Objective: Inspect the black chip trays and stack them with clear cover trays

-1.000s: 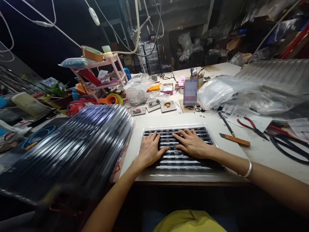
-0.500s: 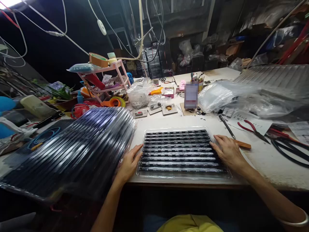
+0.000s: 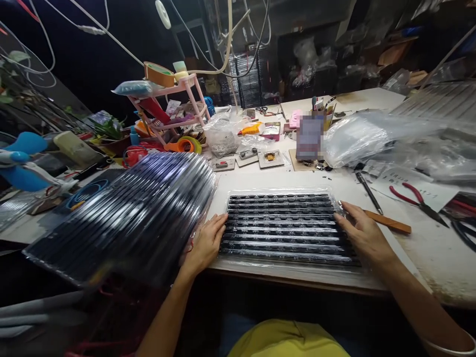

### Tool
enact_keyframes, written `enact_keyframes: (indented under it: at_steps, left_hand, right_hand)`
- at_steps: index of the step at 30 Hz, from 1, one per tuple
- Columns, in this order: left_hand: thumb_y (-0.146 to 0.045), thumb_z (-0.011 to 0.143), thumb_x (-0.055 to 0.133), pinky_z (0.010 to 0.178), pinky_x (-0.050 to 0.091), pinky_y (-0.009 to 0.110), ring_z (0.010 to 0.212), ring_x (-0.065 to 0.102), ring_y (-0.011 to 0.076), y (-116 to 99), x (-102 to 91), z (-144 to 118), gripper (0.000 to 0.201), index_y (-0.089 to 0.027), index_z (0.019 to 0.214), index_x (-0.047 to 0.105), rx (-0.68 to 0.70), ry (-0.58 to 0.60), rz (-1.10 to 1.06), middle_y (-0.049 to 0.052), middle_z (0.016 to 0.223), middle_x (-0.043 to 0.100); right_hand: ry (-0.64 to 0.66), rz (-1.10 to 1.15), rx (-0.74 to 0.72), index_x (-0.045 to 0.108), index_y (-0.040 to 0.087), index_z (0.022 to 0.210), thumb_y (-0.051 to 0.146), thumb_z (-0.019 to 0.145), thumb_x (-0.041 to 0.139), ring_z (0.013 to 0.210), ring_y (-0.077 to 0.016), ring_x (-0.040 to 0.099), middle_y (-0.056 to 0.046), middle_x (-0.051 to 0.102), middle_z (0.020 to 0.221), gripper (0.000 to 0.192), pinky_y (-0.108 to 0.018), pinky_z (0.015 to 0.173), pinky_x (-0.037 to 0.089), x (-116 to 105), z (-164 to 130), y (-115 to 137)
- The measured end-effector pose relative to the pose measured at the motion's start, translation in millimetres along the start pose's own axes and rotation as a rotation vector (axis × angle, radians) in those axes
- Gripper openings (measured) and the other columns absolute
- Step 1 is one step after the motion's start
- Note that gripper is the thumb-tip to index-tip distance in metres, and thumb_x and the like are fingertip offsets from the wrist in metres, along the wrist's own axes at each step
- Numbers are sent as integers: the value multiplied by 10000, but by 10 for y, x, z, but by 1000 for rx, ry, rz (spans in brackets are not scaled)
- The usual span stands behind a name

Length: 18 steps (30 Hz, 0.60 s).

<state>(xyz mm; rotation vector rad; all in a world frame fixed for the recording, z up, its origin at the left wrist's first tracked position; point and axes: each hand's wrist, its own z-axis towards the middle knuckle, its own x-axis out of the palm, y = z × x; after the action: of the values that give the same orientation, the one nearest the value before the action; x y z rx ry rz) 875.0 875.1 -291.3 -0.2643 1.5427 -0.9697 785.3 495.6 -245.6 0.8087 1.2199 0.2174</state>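
Observation:
A clear plastic tray (image 3: 282,225) with rows of dark ribbed strips lies flat on the white table in front of me. My left hand (image 3: 206,243) grips the tray's left edge, fingers on top. Over on the tray's right edge rests my right hand (image 3: 362,235), fingers curled over the rim. To the left, a tall tilted stack of the same dark trays (image 3: 126,213) wrapped in clear film almost touches my left hand.
A box cutter (image 3: 386,221) and a pen (image 3: 367,185) lie right of the tray, red pliers (image 3: 416,197) farther right. Small boards (image 3: 270,158), a phone (image 3: 309,139), plastic bags (image 3: 364,136) and a pink rack (image 3: 167,106) crowd the back. The table edge (image 3: 297,282) runs just below the tray.
Both hands left the middle of the tray's top and moved outward to its left and right edges. My view shifted slightly; the tray stayed in place.

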Motion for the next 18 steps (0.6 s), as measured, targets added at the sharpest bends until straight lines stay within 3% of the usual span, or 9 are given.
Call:
enact_keyframes:
  at_steps: [5, 8, 11, 13, 16, 18]
  left_hand:
    - [-344, 924, 373, 1128, 262, 408, 1322, 380, 186, -14, -10, 2, 446, -157, 1304, 513, -26, -20, -83, 76, 1366, 513]
    - [-378, 900, 440, 1133, 242, 417, 1316, 390, 206, -14, -28, -7, 433, -184, 1269, 554, -54, -39, -191, 68, 1359, 521]
    - [-434, 879, 492, 1121, 259, 419, 1284, 432, 230, -18, -87, -9, 456, -202, 1266, 558, -159, -114, -490, 77, 1345, 535]
    - [-470, 884, 478, 1088, 313, 428, 1243, 480, 245, -20, -130, -11, 503, -189, 1298, 520, -241, -227, -747, 104, 1312, 559]
    - [-483, 877, 493, 1046, 367, 430, 1191, 527, 256, -33, -168, -17, 507, -165, 1269, 539, -289, -319, -925, 129, 1243, 605]
    - [-450, 874, 520, 1059, 349, 412, 1192, 523, 242, -55, -174, -6, 438, -168, 1201, 595, -261, -285, -830, 117, 1231, 613]
  right_hand:
    - [-8, 139, 13, 539, 179, 1268, 456, 837, 523, 1255, -310, 449, -127, 506, 1343, 513, -499, 1083, 324, -43, -60, 112]
    - [-28, 382, 92, 523, 223, 1296, 437, 786, 613, 1219, -271, 496, -99, 547, 1306, 561, -416, 1088, 346, -120, -98, 313]
    - [136, 794, 205, 370, 288, 1404, 409, 730, 694, 949, -259, 663, -88, 678, 1077, 758, -392, 851, 556, -197, -92, 489]
    - [185, 1012, 232, 373, 284, 1398, 303, 738, 700, 819, -246, 693, -73, 712, 917, 736, -355, 711, 601, -237, -41, 549]
    - [26, 1213, 360, 581, 213, 1211, 152, 836, 541, 770, -183, 694, -85, 711, 875, 383, -254, 679, 598, -311, 96, 563]
    - [-116, 1271, 551, 680, 160, 1020, 143, 906, 401, 739, -124, 683, -115, 692, 1016, 302, -168, 653, 580, -385, 190, 527]
